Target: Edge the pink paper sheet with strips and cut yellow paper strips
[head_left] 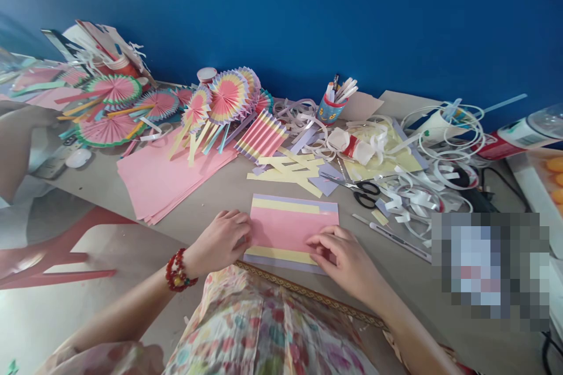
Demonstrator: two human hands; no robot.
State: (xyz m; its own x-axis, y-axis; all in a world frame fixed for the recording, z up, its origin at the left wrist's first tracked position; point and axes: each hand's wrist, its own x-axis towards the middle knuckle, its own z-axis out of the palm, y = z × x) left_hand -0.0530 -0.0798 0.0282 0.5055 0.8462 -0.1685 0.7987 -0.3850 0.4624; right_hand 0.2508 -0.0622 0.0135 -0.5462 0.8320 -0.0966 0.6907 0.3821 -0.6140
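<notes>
A layered paper sheet (290, 225) with pink, yellow and lilac stripes lies flat near the table's front edge. My left hand (220, 240), with a red bead bracelet on its wrist, has its fingers curled on the sheet's left edge. My right hand (341, 255) pinches the sheet's lower right part with bent fingers. Black-handled scissors (363, 190) lie just beyond the sheet to the right. A thin white craft knife (391, 236) lies right of the sheet.
Pink sheets (162, 179) are stacked at left, with pleated paper fans (224, 96) behind them. Yellow strips (292, 170), white paper curls (422, 187) and a pen cup (331, 106) lie along the blue wall. A red stool (57, 252) stands at left. Another person's arm (17, 135) shows at far left.
</notes>
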